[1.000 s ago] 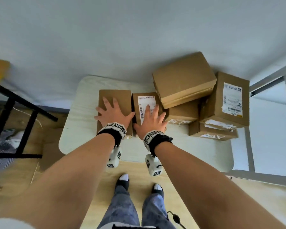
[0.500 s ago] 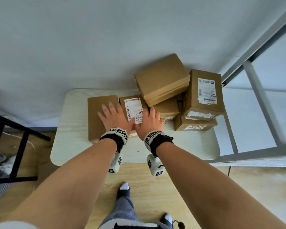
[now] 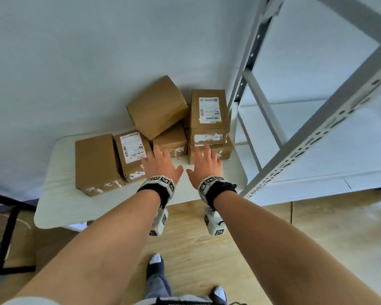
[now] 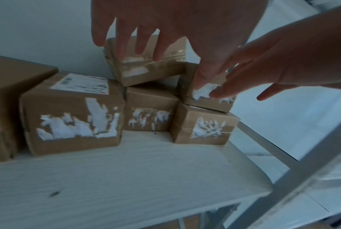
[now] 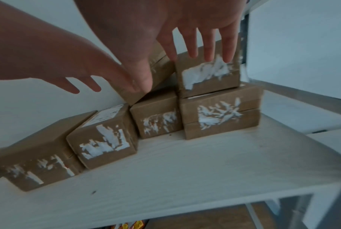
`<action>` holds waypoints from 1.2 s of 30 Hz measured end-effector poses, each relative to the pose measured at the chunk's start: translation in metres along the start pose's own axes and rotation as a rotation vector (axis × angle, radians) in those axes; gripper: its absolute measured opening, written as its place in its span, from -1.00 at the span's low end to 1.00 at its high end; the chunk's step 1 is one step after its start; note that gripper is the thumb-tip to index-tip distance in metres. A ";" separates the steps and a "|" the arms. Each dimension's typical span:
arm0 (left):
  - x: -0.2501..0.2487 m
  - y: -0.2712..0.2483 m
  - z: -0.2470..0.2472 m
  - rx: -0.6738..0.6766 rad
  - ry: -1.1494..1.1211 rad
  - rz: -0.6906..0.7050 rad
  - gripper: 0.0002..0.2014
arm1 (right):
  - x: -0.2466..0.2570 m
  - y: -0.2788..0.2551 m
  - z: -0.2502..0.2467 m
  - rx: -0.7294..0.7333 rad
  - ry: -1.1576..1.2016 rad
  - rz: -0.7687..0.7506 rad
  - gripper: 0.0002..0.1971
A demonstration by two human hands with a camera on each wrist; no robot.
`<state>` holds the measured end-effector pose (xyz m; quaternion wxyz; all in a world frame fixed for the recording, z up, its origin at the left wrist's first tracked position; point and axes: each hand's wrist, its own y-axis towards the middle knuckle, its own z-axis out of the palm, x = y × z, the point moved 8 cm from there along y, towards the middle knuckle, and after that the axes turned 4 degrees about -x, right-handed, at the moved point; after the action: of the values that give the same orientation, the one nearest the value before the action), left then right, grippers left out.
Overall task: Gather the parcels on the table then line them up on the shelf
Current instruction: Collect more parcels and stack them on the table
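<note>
Several brown cardboard parcels sit at the back of a white table [image 3: 59,208]. A plain parcel [image 3: 95,161] and a labelled parcel [image 3: 131,150] lie side by side on the left. A tilted parcel [image 3: 156,106] leans on a low middle parcel [image 3: 171,137]. On the right, a labelled parcel [image 3: 208,113] is stacked on a bottom parcel [image 3: 226,148]. My left hand [image 3: 161,164] hovers with spread fingers just before the middle parcel. My right hand [image 3: 205,164], also spread, reaches at the right stack [image 5: 208,77]. Neither hand holds anything.
A grey metal shelf [image 3: 317,137] with white boards stands directly right of the table, its upright post [image 3: 249,62] next to the right stack. A white wall backs the table. A black frame [image 3: 7,227] stands on the wooden floor at the left.
Both hands have lifted off the two left parcels and moved right towards the stacked parcels. The head view has turned right, bringing the shelf into sight.
</note>
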<state>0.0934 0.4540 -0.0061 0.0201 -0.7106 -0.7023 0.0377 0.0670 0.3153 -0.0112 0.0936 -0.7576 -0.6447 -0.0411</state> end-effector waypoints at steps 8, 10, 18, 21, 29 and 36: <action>-0.106 -0.056 0.018 -0.014 -0.001 0.120 -0.21 | -0.120 -0.055 -0.014 -0.039 0.034 0.115 -0.19; -0.135 -0.074 0.027 -0.007 0.018 0.153 -0.22 | -0.153 -0.071 -0.014 -0.034 0.050 0.137 -0.21; -0.257 -0.150 0.064 0.097 0.019 0.313 -0.25 | -0.264 -0.135 -0.018 -0.029 0.025 0.104 -0.30; -0.306 -0.174 0.074 0.110 0.062 0.436 -0.25 | -0.327 -0.156 -0.021 -0.018 0.038 0.279 -0.27; -0.464 -0.198 0.089 0.144 0.089 0.760 -0.12 | -0.485 -0.197 -0.032 -0.020 0.020 0.576 -0.14; -0.629 -0.163 0.068 0.063 0.051 0.898 -0.04 | -0.623 -0.174 -0.075 -0.064 -0.042 0.736 0.03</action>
<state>-0.0816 -0.1745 -0.0445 0.0406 -0.9447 -0.3220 0.0463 -0.2030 -0.2763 -0.0357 0.0651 -0.9419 -0.3294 -0.0091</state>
